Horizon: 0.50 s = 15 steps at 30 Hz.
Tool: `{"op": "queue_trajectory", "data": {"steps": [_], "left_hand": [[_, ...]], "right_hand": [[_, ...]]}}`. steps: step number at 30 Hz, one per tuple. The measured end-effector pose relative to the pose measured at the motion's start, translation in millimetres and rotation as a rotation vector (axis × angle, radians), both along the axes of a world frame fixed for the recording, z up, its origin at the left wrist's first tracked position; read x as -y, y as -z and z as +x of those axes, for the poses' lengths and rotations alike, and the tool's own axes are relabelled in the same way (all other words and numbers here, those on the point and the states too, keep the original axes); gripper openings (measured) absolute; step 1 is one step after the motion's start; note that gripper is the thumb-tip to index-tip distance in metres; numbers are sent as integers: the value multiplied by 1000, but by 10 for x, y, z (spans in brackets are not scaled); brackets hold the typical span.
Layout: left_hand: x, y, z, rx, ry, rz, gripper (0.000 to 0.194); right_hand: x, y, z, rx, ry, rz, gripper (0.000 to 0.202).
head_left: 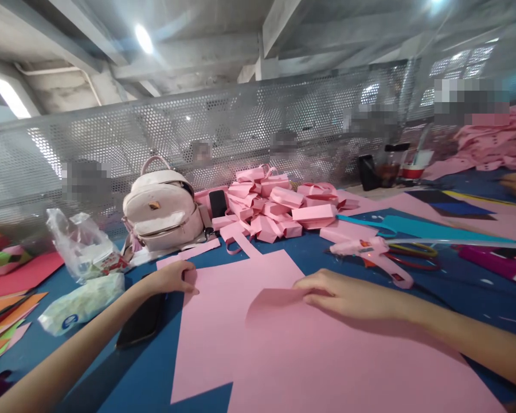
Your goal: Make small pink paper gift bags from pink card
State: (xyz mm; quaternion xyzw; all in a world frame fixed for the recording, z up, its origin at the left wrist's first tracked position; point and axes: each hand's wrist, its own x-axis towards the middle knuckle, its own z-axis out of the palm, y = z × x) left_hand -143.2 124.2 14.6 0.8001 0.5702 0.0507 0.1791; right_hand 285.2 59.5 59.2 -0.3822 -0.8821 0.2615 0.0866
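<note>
A pink sheet (212, 327) lies flat on the blue table, its left corner notched at the front. My left hand (169, 280) is at its upper left edge, with thumb and fingers curled together on the paper. Overlapping it from the right is a second, larger pink sheet (327, 358) that runs out of the bottom of the view. My right hand (333, 291) pinches the upper left corner of this sheet, which is lifted and curls over a shadow. A black phone (144, 321) lies under my left forearm.
Folded pink paper pieces (275, 201) are heaped at the back, beside a pale backpack (161, 206). A pink glue gun (374, 252) and cord lie to the right. On the left are a tissue pack (83, 301), a plastic bag (83, 244) and coloured paper (8, 318). A perforated metal barrier (241, 126) stands behind.
</note>
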Motion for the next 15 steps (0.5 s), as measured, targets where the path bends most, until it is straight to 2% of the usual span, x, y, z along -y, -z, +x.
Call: {"op": "queue_trajectory", "data": {"steps": [4,9,13,15], "left_hand": [[-31,-74,91,60,3,58,31],[17,-122,179,158,-33,273,34],[204,-143,362,183,15,487,53],[377,-152,514,171,76,539,54]], "right_hand": [[-23,75,50,-48,47,-46,37],[-167,209,30,-259,171,-1,37],[-226,252,-41,-343,223,133,44],[-228,254,-62,-368,229,213,46]]}}
